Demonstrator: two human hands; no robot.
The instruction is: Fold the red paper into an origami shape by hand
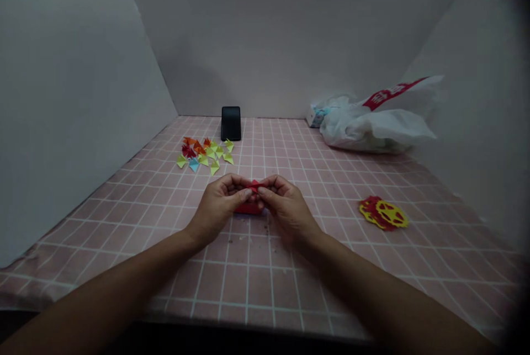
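Between the fingertips of both hands is a small piece of folded red paper (pixel 254 184). My left hand (pixel 219 203) pinches its left side with thumb and forefinger. On its right side, my right hand (pixel 287 203) does the same. Just beneath the hands lies a flat red thing (pixel 248 208), partly covered by the fingers, so I cannot tell its kind. Beyond my left hand sits a cluster of small folded paper pieces in yellow (pixel 214 167), orange (pixel 199 147), dark red (pixel 188 150) and blue (pixel 194 164).
A black phone (pixel 231 123) stands near the back wall. At the back right lie a white plastic bag (pixel 372 128) and a small box (pixel 317 116). Red and yellow cut-out shapes (pixel 391 214) rest at the right on the pink checked tablecloth (pixel 290 294). Pale walls enclose three sides.
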